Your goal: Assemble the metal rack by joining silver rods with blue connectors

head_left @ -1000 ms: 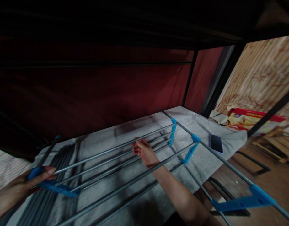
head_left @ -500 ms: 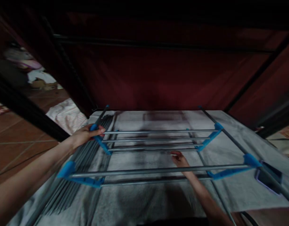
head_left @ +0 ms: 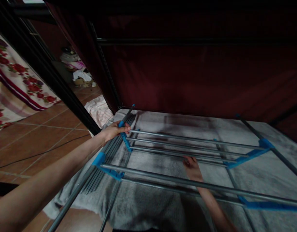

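Head view: The left hand (head_left: pixel 116 129) is clamped on the blue connector (head_left: pixel 121 124) at the rack's far left corner. The right hand (head_left: pixel 192 166) is below the far rods, fingers curled; whether it grips a rod cannot be told. The rack (head_left: pixel 177 178) of grey rods spans between and beyond the hands, above a grey blanket (head_left: pixel 148 203). Loose rods (head_left: pixel 100 172) lie beneath the left forearm's side, near the left hand.
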A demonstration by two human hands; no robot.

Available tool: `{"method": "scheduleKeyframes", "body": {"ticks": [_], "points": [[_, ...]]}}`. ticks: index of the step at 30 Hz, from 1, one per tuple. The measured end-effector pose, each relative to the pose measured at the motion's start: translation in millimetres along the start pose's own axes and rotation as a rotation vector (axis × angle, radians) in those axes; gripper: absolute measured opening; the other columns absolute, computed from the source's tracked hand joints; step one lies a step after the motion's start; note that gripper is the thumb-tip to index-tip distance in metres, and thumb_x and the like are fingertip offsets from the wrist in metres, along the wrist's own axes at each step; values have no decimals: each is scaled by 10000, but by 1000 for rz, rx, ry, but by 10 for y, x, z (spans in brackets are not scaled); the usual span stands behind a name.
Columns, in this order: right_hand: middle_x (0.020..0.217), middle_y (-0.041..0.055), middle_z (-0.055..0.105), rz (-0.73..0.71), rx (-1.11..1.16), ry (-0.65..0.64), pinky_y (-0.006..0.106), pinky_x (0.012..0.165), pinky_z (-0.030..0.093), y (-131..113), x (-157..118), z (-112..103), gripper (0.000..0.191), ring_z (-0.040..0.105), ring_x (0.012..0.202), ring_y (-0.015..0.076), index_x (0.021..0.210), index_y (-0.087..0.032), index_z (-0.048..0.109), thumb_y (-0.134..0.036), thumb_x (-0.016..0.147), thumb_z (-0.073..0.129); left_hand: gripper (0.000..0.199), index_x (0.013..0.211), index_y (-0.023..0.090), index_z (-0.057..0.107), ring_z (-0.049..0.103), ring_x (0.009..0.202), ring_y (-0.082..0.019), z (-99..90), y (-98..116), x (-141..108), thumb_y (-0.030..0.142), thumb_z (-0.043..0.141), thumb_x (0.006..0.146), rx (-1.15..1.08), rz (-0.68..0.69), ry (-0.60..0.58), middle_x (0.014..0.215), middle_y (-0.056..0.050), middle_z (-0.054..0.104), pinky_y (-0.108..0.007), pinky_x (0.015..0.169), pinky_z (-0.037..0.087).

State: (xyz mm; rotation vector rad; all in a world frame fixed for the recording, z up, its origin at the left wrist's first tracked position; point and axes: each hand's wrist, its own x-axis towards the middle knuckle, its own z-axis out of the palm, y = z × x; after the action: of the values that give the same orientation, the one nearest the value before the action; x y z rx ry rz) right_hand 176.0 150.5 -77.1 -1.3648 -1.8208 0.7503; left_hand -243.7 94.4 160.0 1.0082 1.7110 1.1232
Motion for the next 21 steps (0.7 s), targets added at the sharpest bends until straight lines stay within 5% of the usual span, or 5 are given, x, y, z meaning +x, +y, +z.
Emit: {"method": "scheduleKeyframes", "body": {"ticks": [3,6,14,21], "points": [[1172,107,697,-189,-339,-50,489,981,438,-26,-34,96,346,599,1098,303,1175,-280,709,-276,903,496,635,802,171,633,651,668,-187,29,41,-40,531,951,388,-20,-2,3,671,3,664,-338,692,499],[1209,110,702,-289,-593,-108,503,1020,399,-18,-4,141,357,598,1149,313,1204,-274,699,-212,922,488,606,792,173,632,645,667,-185,57,82,-88,531,942,413,-7,21,-11,659,6,654,-333,684,487],[1045,62,783,-314,-322,-160,424,925,485,175,194,206,284,709,994,279,1038,-255,754,-290,923,497,585,786,180,628,623,632,-182,66,85,-90,517,930,415,34,20,4,643,-1,656,-304,613,431],[991,63,787,-352,-327,-174,410,889,492,205,182,171,288,712,910,269,1026,-253,768,-313,925,505,573,773,171,626,627,640,-184,77,99,-97,497,940,421,-5,24,-13,638,-2,646,-326,653,472]]}}
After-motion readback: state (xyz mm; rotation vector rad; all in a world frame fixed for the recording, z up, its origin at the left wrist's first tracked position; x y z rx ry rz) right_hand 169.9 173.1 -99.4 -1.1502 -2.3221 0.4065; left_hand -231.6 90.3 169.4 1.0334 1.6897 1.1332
